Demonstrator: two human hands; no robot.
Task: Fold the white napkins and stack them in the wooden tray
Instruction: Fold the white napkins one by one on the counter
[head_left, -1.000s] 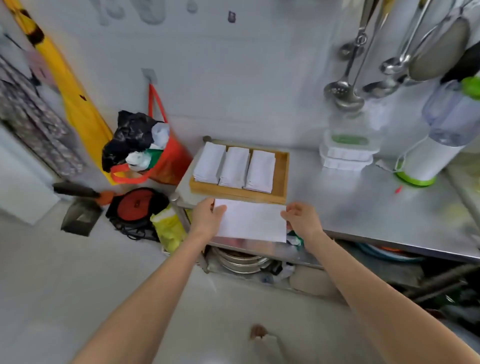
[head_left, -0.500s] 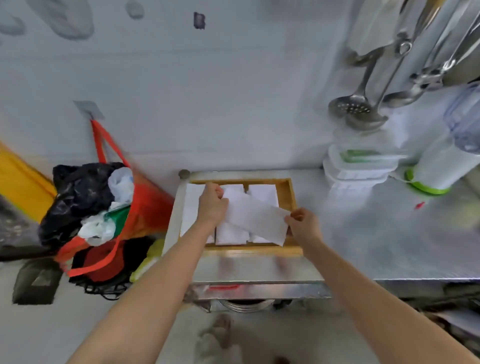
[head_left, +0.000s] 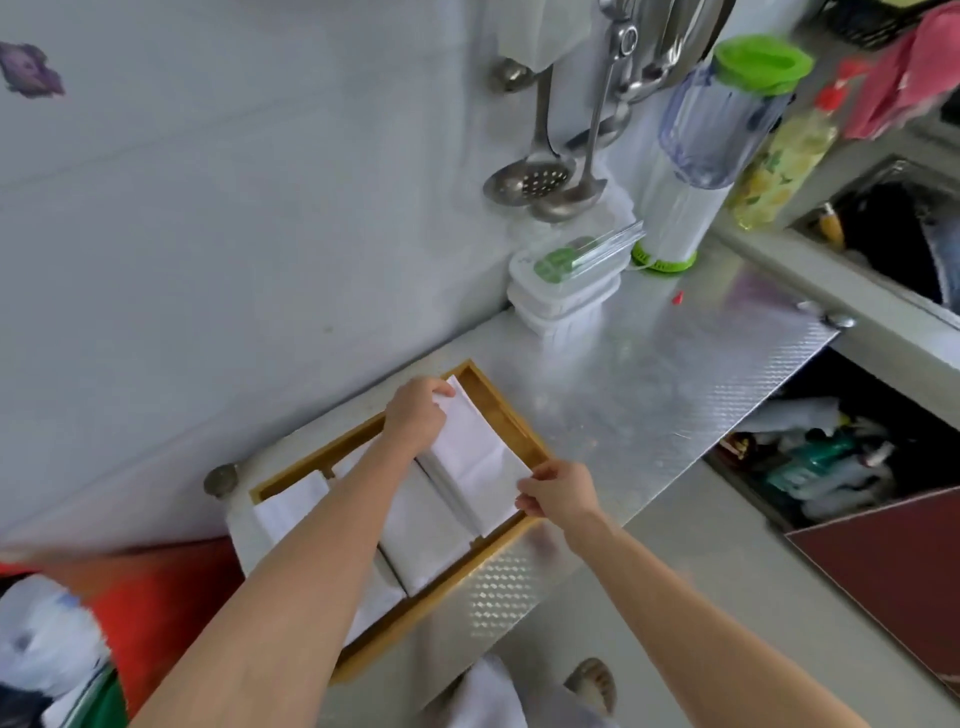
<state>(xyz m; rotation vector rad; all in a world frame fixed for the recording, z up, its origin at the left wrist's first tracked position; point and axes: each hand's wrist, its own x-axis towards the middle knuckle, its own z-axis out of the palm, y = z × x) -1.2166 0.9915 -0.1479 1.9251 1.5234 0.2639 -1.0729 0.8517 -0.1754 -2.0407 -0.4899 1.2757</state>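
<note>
white folded napkin (head_left: 472, 457) pinched at far end by left hand (head_left: 415, 415), near end by right hand (head_left: 558, 493), over right stack in wooden tray (head_left: 511, 415). best lowered flat, edges squared before letting go.

ladles (head_left: 545, 182), blender (head_left: 696, 156), stacked plastic containers (head_left: 563, 291)
</note>
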